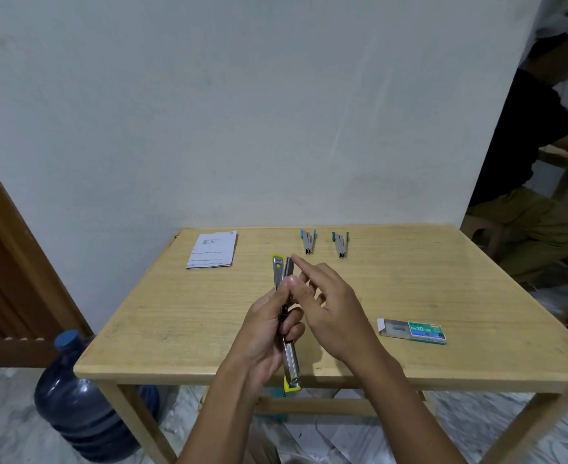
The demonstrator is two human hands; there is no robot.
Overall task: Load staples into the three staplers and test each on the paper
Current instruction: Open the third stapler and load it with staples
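1 yellow stapler [291, 360] | left hand [262, 333] grips its middle | right hand [336, 306] unclenched, forefinger on magazine [288, 266] | light, rigid, slick steel; hold sides

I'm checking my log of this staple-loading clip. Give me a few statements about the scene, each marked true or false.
1. The left hand grips the yellow stapler, which is swung open. True.
2. The staple box lies closed on top of the paper. False: it lies on the bare table, right of the hands, with its tray slid partly out.
3. The blue stapler and the green stapler lie side by side near the table's far edge, with neither hand on them. True.
4. The paper is pinned under the right hand. False: it lies at the far left of the table, and the right hand is up at the yellow stapler, index finger extended to its upper end.
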